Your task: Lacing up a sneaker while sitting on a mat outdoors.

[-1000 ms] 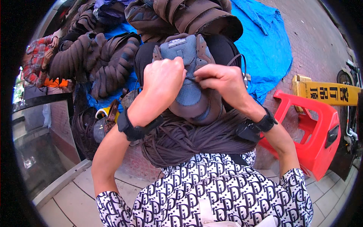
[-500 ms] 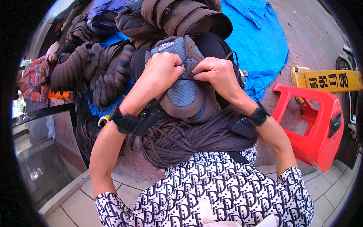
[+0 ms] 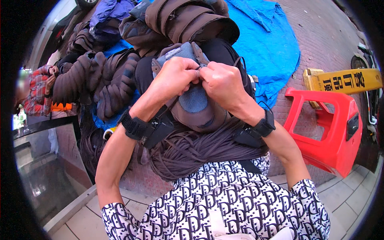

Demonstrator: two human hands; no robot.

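Note:
A brown and blue shoe upper (image 3: 194, 102) lies across my lap, its toe toward me. Over its eyelet rows my left hand (image 3: 176, 76) and my right hand (image 3: 224, 82) meet, fingertips pinched together. A dark shoelace seems to be between them; the fingers mostly hide it. A loop of dark lace (image 3: 242, 64) stands out beyond my right hand. Between the upper and my body rests a thick bundle of brown laces (image 3: 192, 152).
Stacked uppers (image 3: 192, 22) rise just beyond; more piles (image 3: 80, 84) lie left on a blue tarp (image 3: 276, 52). A red plastic stool (image 3: 324, 120) and a yellow sign (image 3: 348, 81) stand right. At far left are a person in a plaid shirt (image 3: 35, 90) and a glass panel (image 3: 56, 160).
My right hand has moved left from the right eyelet flap to meet my left hand at the middle of the upper. The view has shifted slightly.

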